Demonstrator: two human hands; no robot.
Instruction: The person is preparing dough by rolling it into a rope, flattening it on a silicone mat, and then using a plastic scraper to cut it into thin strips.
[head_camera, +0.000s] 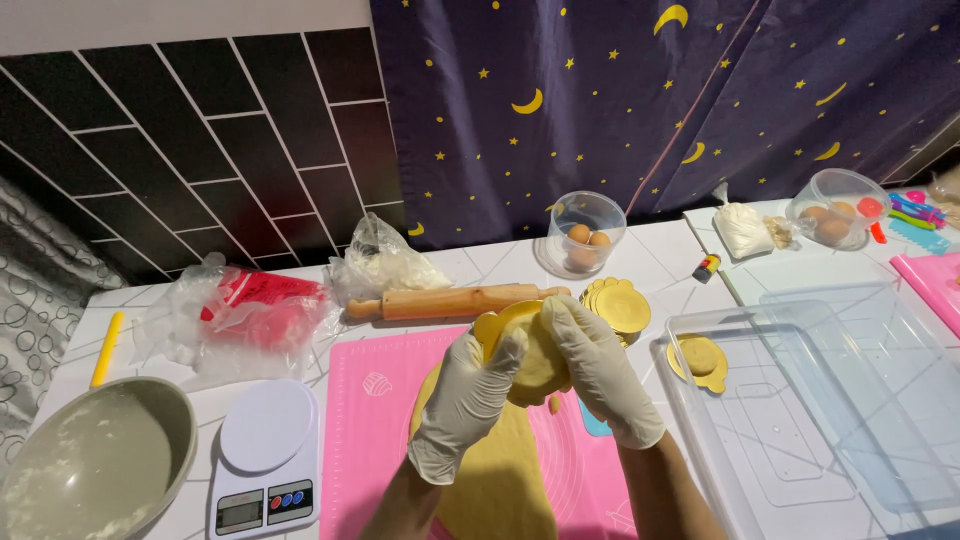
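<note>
Both of my hands wear white gloves and meet above a pink baking mat (375, 440). My left hand (465, 400) and my right hand (600, 370) together grip a yellow cookie cutter (497, 325) with a piece of yellow dough (535, 365) pressed in it. A rolled sheet of yellow dough (495, 480) lies on the mat below my hands. A stack of cut yellow dough shapes (620, 303) sits just behind my right hand. One cut shape (698, 360) lies in a clear plastic tray (850, 420).
A wooden rolling pin (450, 300) lies behind the mat. A white kitchen scale (265, 460) and a grey bowl (95, 465) stand at the left, with plastic bags (235, 315) behind. A clear tub of eggs (585, 235) stands at the back. More tubs and tools sit far right.
</note>
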